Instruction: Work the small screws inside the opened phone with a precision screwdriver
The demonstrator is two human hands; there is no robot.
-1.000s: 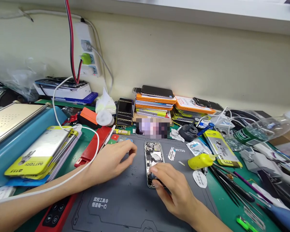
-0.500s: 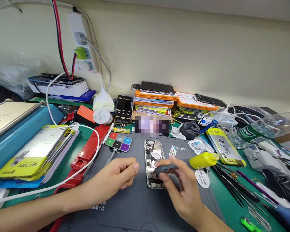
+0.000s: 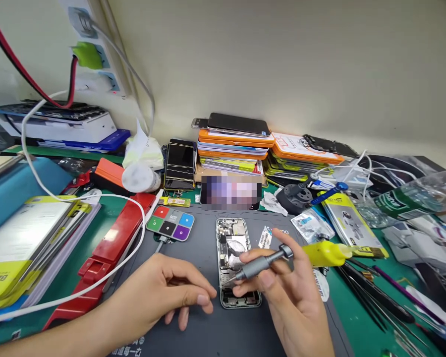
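Observation:
An opened phone [image 3: 235,258] with bare circuitry lies on the grey work mat [image 3: 204,258]. My right hand [image 3: 288,297] grips a grey screwdriver [image 3: 262,263] whose tip points left and down over the phone's middle. My left hand [image 3: 171,292] rests on the mat just left of the phone, fingers curled with thumb against fingertips; what they pinch, if anything, is too small to see. A small tray with coloured squares [image 3: 170,223] sits on the mat's far left corner.
A yellow glue bottle [image 3: 329,253] and dark tweezers [image 3: 367,290] lie to the right. Stacked orange and yellow boxes [image 3: 238,151] stand behind. A red tool [image 3: 107,253], a white cable [image 3: 82,198] and battery packs [image 3: 26,243] occupy the left.
My left hand drew back from the coloured tray to the phone's left side. My right hand lifted off the phone and now holds the screwdriver over it. The view moved closer and lower.

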